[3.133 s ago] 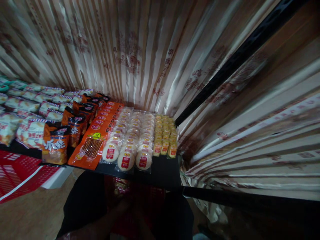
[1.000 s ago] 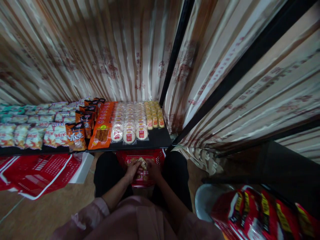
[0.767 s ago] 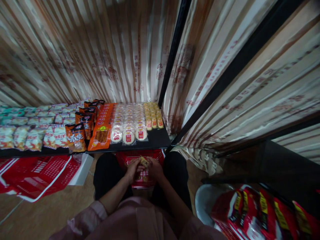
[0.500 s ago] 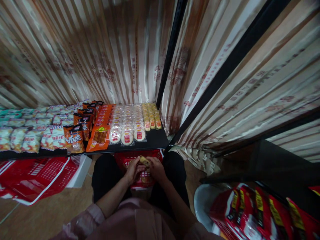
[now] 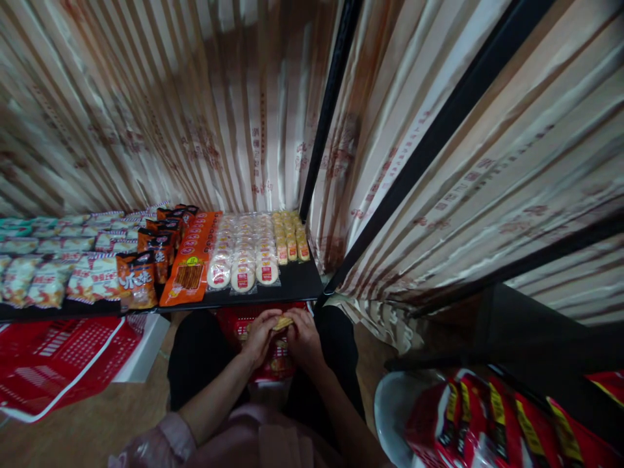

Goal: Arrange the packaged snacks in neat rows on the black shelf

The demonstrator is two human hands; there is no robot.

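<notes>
Between my knees, my left hand (image 5: 262, 337) and my right hand (image 5: 303, 339) both grip a small yellow wrapped snack (image 5: 282, 323), one at each end. Its print is too small to read. Beneath them is a red basket (image 5: 234, 318) with several snack packs in it, partly hidden by my hands. On the black shelf (image 5: 297, 281) just ahead stand rows of similar yellow snack packs (image 5: 291, 244). Round white wrapped biscuits (image 5: 242, 276) lie in rows left of those.
Further left on the shelf are an orange flat bag (image 5: 188, 270), orange-black bags (image 5: 138, 279) and white snack bags (image 5: 49, 283). A red basket (image 5: 63, 364) sits below left. Red-and-yellow packs (image 5: 497, 416) and a white tub (image 5: 390, 403) are at lower right. Black posts (image 5: 336, 97) stand before curtains.
The snack has turned nearly level between my hands, which stay closed on it. The view has shifted slightly, so the shelf appears a little lower and further left.
</notes>
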